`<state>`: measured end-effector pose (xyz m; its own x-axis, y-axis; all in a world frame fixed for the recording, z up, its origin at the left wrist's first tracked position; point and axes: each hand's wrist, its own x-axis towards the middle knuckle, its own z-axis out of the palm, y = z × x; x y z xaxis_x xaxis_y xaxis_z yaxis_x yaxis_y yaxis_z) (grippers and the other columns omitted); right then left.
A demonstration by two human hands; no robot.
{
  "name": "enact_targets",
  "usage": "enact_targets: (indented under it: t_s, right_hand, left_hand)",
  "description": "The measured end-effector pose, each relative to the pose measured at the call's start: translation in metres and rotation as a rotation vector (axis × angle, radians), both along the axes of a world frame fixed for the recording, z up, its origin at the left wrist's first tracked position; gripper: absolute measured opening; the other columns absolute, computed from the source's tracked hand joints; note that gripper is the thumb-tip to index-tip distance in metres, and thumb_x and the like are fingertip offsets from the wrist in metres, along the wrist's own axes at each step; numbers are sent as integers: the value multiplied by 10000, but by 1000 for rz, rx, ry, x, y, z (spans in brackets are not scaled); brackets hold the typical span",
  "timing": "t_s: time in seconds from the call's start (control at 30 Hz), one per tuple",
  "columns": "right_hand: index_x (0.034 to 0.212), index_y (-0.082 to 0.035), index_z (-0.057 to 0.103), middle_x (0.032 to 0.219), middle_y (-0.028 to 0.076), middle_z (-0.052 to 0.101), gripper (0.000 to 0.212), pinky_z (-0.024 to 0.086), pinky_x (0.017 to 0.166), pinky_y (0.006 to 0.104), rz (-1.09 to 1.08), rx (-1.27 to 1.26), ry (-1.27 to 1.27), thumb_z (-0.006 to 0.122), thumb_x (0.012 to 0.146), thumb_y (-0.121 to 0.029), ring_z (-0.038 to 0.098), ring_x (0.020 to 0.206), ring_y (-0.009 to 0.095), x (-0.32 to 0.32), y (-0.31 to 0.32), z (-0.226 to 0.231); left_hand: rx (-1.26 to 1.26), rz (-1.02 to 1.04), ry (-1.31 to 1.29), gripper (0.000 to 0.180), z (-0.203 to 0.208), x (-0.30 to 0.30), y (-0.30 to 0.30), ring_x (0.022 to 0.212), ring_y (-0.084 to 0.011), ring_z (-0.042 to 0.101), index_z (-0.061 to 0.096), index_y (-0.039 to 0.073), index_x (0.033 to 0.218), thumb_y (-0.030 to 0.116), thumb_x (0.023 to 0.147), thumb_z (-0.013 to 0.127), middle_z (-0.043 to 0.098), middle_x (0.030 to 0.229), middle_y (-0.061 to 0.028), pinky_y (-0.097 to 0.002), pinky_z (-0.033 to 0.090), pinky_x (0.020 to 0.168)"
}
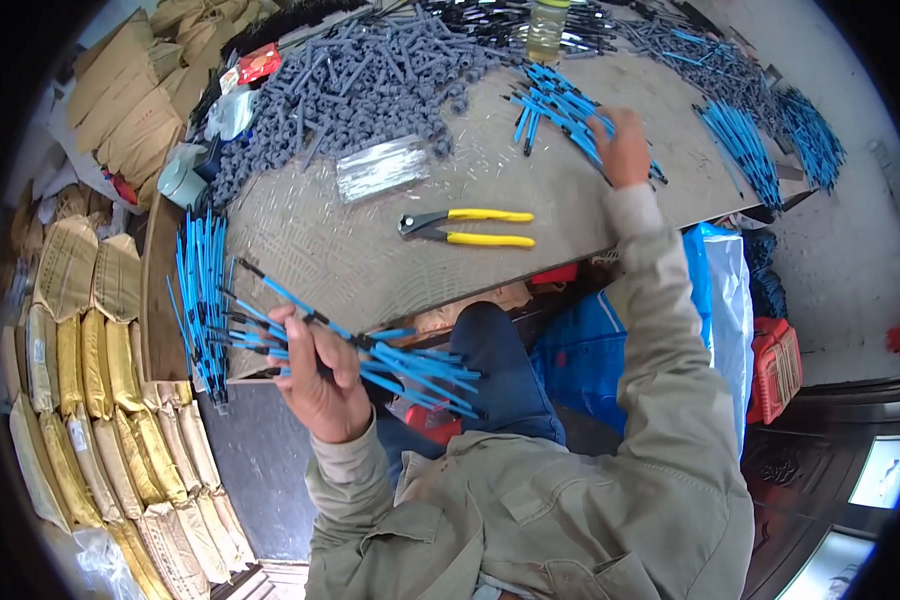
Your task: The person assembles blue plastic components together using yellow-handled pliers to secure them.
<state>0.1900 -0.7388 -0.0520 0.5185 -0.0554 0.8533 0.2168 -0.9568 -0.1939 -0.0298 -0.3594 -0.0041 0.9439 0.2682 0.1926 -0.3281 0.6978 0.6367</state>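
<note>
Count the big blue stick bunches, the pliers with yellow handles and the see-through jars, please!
Blue stick bunches: 5 (1 in left hand, 1 at right hand, 1 at left, 2 at right)
Yellow-handled pliers: 1
See-through jars: 1
Total: 7

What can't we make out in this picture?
Head view: exact count of held blue rods; the left hand and overlaps hide some.
Head view: whether the right hand grips anything; its own back hides the fingertips.
Head view: bottom of the grey pile; upper pieces cover it.
Head view: bottle top; upper edge cuts it.
</note>
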Motion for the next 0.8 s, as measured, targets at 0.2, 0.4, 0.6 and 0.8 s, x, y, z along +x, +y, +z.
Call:
enact_targets:
  t_s: [0.2, 0.4, 0.6, 0.8]
  right_hand:
    - [1047, -94, 566, 966, 134, 604, 448, 479, 726, 408, -284, -79, 567, 652, 744, -413, 586, 854, 318, 47, -41, 0]
    - [997, -85, 589, 968, 156, 610, 422, 473, 748, 381, -49, -57, 479, 651, 753, -423, 589, 874, 309, -5, 21, -14]
    - [865, -36, 637, 778, 98, 621, 350, 469, 640, 328, 365, 458, 773, 665, 769, -371, 603, 740, 186, 0, 11, 11]
    - [874, 14, 629, 708, 52, 591, 349, 433, 573, 240, 610, 702, 756, 615, 826, -332, 557, 655, 97, 3, 5, 41]
  left_hand:
    - [220, 38, 104, 227, 1, -8, -13, 523, -114, 534, 441, 72, 1099, 230, 938, 466, 629, 876, -114, -215, 393, 437]
    - [241, 14, 244, 248, 7, -13, -25, 687, -197, 638, 444, 77, 1081, 279, 938, 455, 627, 1023, -176, -269, 487, 532]
    - [410, -138, 174, 263, -14, -17, -13, 761, -320, 642, 449, 57, 1032, 303, 946, 418, 629, 930, -221, -354, 528, 649]
    - [319, -359, 187, 276, -4, -26, -21, 811, -285, 648, 504, -31, 948, 231, 949, 416, 634, 899, -211, -377, 504, 761]
